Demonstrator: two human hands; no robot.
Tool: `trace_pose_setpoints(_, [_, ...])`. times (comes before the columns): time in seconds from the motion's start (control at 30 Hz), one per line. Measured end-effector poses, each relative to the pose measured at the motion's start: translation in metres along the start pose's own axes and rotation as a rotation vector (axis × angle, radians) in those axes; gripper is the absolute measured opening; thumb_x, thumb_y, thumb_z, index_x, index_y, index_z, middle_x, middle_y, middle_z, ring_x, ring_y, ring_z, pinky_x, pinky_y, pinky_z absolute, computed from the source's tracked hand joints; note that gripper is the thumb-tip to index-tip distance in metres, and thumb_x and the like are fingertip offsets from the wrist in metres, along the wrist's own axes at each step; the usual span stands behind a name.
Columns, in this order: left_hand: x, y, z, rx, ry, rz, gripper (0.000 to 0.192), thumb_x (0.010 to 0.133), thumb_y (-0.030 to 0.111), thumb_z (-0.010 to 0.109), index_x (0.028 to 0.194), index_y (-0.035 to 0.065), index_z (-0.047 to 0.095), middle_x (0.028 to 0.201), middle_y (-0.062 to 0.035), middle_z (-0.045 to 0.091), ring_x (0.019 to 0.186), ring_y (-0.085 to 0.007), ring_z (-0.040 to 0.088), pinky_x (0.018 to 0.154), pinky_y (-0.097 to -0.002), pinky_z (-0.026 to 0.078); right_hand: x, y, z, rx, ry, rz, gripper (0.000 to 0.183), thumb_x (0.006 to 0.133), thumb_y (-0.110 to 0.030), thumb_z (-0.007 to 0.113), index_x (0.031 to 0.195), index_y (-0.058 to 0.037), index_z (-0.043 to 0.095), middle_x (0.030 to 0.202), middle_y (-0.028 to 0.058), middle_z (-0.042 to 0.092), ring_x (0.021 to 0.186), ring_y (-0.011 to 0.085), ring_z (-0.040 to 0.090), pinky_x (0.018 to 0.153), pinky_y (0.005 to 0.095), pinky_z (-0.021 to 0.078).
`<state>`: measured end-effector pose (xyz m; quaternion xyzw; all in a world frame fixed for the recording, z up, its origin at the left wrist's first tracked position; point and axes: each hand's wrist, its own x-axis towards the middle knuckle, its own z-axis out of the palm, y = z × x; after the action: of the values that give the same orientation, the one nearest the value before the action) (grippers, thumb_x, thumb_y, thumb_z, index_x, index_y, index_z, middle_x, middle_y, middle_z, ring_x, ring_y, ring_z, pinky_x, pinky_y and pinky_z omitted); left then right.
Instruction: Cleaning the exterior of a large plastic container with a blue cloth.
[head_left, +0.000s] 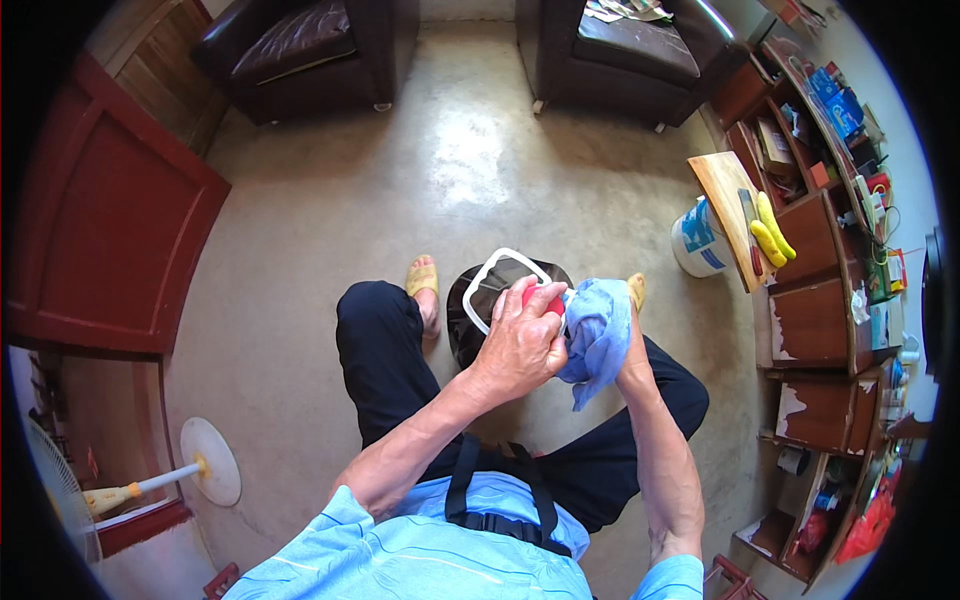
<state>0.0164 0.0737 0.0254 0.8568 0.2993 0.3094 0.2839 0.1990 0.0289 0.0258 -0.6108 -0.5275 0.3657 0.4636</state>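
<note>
My left hand (523, 337) is closed around a red-and-white object (544, 300), whose kind I cannot tell because the fingers cover much of it. A white open loop, like a frame or handle (471, 294), extends from it to the left. A crumpled blue cloth (596, 330) covers most of my right hand (634, 352) and touches the object's right end. Below both hands a dark, glossy container or stool (461, 330) stands on the floor between my feet; its kind is partly hidden.
At the right, a wooden board (716, 180) with a knife (748, 217) and yellow, elongated vegetables or fruits (772, 225) rests on a white bucket (694, 244). Worn brown cabinets (806, 319) line the right wall. Dark leather armchairs (319, 82) stand ahead; a pedestal fan (210, 461) is lower left.
</note>
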Motion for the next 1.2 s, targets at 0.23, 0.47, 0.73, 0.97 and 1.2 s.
trace_pose_setpoints(0.23, [0.0,-0.002,0.004,0.027,0.027,-0.015,0.018,0.082,0.009,0.062,0.09,-0.0053,0.069,0.143,-0.0194,0.057,0.138,-0.0475,0.044,0.115,-0.0569,0.038,0.0,-0.026,0.003,-0.557,0.072,-0.175,0.015,0.094,-0.014,0.065,0.081,-0.0077,0.064,0.073,0.0018,0.06,0.062,0.0167,0.061,0.058,0.0329,0.048])
trace_pose_setpoints(0.47, [-0.003,-0.005,0.001,-0.059,0.061,-0.03,0.013,0.081,0.008,0.06,0.077,-0.0034,0.059,0.142,-0.0202,0.059,0.136,-0.0479,0.047,0.115,-0.0548,0.039,-0.006,0.029,-0.008,-0.245,0.261,-0.249,0.026,0.1,-0.025,0.059,0.081,-0.0073,0.062,0.08,0.0036,0.063,0.072,0.0165,0.062,0.066,0.0326,0.0511])
trace_pose_setpoints(0.73, [-0.003,-0.006,0.0,-0.066,0.03,-0.004,0.013,0.082,0.008,0.059,0.077,-0.0035,0.059,0.144,-0.0204,0.058,0.137,-0.0471,0.046,0.115,-0.054,0.038,-0.012,0.02,0.008,0.321,-0.086,0.032,0.008,0.098,-0.014,0.064,0.098,-0.0061,0.066,0.087,0.0027,0.066,0.075,0.0149,0.064,0.065,0.0307,0.0529])
trace_pose_setpoints(0.97, [-0.005,-0.002,0.001,-0.025,0.033,-0.007,0.012,0.08,0.008,0.062,0.079,-0.0038,0.063,0.145,-0.0187,0.056,0.138,-0.0479,0.044,0.114,-0.0562,0.038,-0.012,0.021,0.002,0.977,-0.121,0.459,0.022,0.106,-0.024,0.054,0.111,-0.0059,0.066,0.099,0.0056,0.068,0.086,0.0172,0.067,0.074,0.0302,0.0573])
trace_pose_setpoints(1.2, [-0.001,0.008,0.003,0.082,0.035,-0.012,0.018,0.078,0.012,0.067,0.085,-0.0041,0.069,0.144,-0.0185,0.057,0.137,-0.048,0.043,0.111,-0.0603,0.039,-0.005,0.065,-0.003,1.14,-0.274,0.425,0.025,0.107,-0.028,0.054,0.112,-0.0069,0.066,0.099,0.006,0.067,0.087,0.0167,0.067,0.076,0.0292,0.0574])
